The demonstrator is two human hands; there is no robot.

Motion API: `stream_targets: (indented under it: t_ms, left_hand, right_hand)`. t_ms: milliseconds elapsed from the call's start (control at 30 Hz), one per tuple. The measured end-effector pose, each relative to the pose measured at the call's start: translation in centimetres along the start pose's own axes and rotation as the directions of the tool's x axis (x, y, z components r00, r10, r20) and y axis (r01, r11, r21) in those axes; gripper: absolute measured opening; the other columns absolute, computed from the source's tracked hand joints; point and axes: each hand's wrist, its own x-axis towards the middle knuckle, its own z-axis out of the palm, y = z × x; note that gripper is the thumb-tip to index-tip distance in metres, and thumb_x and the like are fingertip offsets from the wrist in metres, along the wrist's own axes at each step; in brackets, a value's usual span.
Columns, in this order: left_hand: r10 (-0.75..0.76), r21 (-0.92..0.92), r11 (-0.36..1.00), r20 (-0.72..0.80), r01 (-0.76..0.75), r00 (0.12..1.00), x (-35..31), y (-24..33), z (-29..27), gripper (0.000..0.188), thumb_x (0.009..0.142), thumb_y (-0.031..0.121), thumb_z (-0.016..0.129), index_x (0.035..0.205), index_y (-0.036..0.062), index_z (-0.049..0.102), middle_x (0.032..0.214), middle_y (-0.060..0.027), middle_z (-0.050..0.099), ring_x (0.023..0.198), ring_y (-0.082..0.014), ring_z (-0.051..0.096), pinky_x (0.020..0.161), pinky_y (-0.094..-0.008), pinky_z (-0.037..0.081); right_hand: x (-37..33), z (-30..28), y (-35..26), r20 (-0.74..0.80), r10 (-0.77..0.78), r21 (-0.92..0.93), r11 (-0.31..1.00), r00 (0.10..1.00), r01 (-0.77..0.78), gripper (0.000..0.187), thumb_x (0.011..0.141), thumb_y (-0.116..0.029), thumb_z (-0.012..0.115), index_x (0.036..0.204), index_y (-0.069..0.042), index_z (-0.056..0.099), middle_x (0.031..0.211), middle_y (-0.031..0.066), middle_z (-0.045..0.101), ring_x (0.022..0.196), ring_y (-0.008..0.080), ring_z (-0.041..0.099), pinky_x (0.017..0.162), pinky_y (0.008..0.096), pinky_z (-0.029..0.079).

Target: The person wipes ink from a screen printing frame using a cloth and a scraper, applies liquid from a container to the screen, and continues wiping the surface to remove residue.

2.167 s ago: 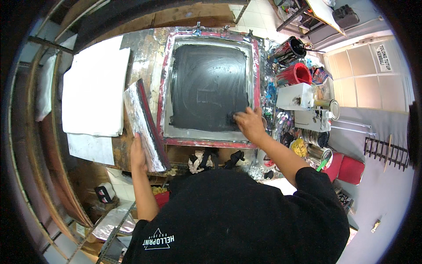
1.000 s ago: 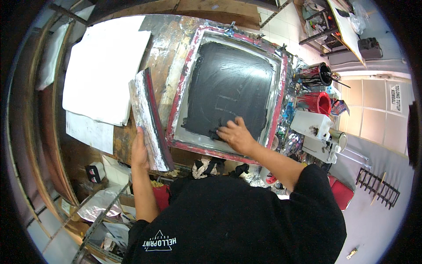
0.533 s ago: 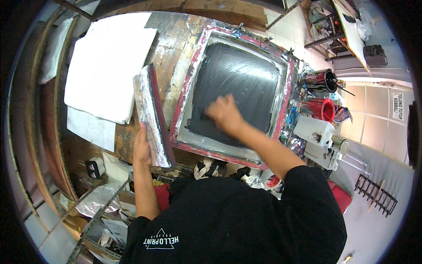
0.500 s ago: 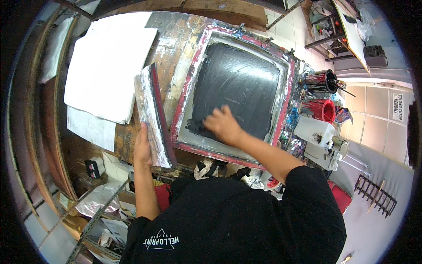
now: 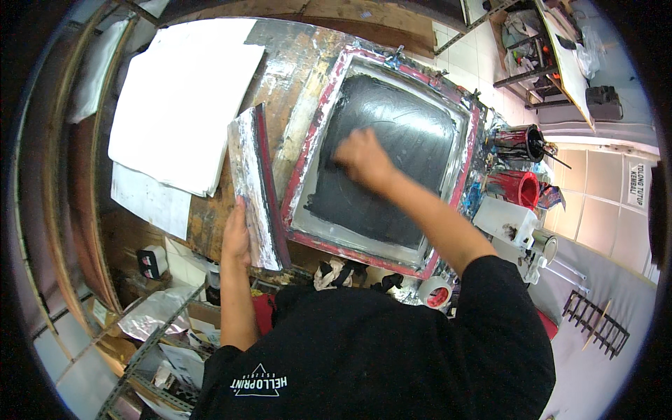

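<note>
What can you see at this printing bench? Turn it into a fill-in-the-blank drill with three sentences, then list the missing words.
1. The right hand presses on the ____ mesh of the red-framed screen.
2. The left hand grips the near end of the squeegee, which lies to the ____ of the screen.
3. The stack of white sheets lies on the ____ side of the squeegee.

Missing words: black; left; left

A white rectangular wall sign [image 5: 637, 185] with dark lettering hangs on the tiled wall at far right. A small white box with a red and black label [image 5: 151, 261] stands below the tabletop's near left edge. Crumpled silvery foil packaging [image 5: 150, 316] lies on the wire shelf beneath it.
</note>
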Motion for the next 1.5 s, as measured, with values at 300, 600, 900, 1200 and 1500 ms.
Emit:
stream_targets:
  t_ms: [300,600,900,1200,1500]
  left_hand:
    - [-0.028,0.004,1.000,0.051,0.028,0.998,-0.3,1.5,0.6,0.061,0.102,0.051,0.044,0.131,-0.0021,0.052,0.118,-0.0123,0.065,0.102,-0.0201,0.065,0.088,-0.0335,0.053]
    - [0.000,-0.048,0.999,0.023,0.001,1.000,-1.6,-0.3,0.5,0.061,0.102,0.050,0.045,0.134,-0.0013,0.051,0.119,-0.0109,0.064,0.101,-0.0200,0.065,0.087,-0.0339,0.053]
    - [0.036,0.007,0.999,0.053,-0.037,0.998,-3.2,0.8,2.1,0.058,0.104,0.049,0.042,0.132,-0.0002,0.052,0.113,-0.0111,0.066,0.094,-0.0208,0.068,0.079,-0.0354,0.057]
    - [0.038,0.008,0.999,0.121,-0.039,0.992,-3.4,0.3,2.9,0.057,0.104,0.049,0.039,0.133,0.0002,0.051,0.115,-0.0127,0.066,0.097,-0.0222,0.067,0.082,-0.0365,0.057]
    - [-0.039,0.039,0.999,0.115,0.035,0.993,-3.2,0.7,4.2,0.061,0.103,0.051,0.042,0.134,0.0000,0.050,0.112,-0.0137,0.067,0.092,-0.0236,0.069,0.079,-0.0370,0.058]
  right_hand:
    - [0.9,-0.5,6.1,-0.146,0.390,-0.122,0.905,0.909,-0.408,0.021,0.080,-0.010,0.063,0.099,-0.016,0.071,0.097,0.0021,0.069,0.095,0.0248,0.056,0.085,0.0448,0.039]
    - [6.2,0.0,10.7,-0.197,0.370,-0.063,0.919,0.908,-0.388,0.021,0.078,-0.010,0.064,0.096,-0.015,0.074,0.101,0.0009,0.071,0.098,0.0247,0.057,0.084,0.0434,0.041]
    - [-4.1,-2.6,-10.0,0.163,0.050,0.140,0.987,0.985,-0.074,0.018,0.079,-0.011,0.059,0.094,-0.014,0.068,0.095,0.0007,0.061,0.098,0.0209,0.050,0.086,0.0404,0.036]
    - [-23.1,-8.5,-7.5,0.174,0.354,-0.046,0.935,0.919,-0.351,0.020,0.081,-0.016,0.060,0.097,-0.015,0.071,0.093,-0.0003,0.063,0.099,0.0212,0.053,0.089,0.0433,0.037]
    - [-11.6,-3.9,8.0,-0.360,0.804,-0.161,0.446,0.473,-0.880,0.015,0.083,-0.016,0.060,0.090,-0.016,0.073,0.093,0.0043,0.071,0.095,0.0250,0.060,0.087,0.0479,0.039]
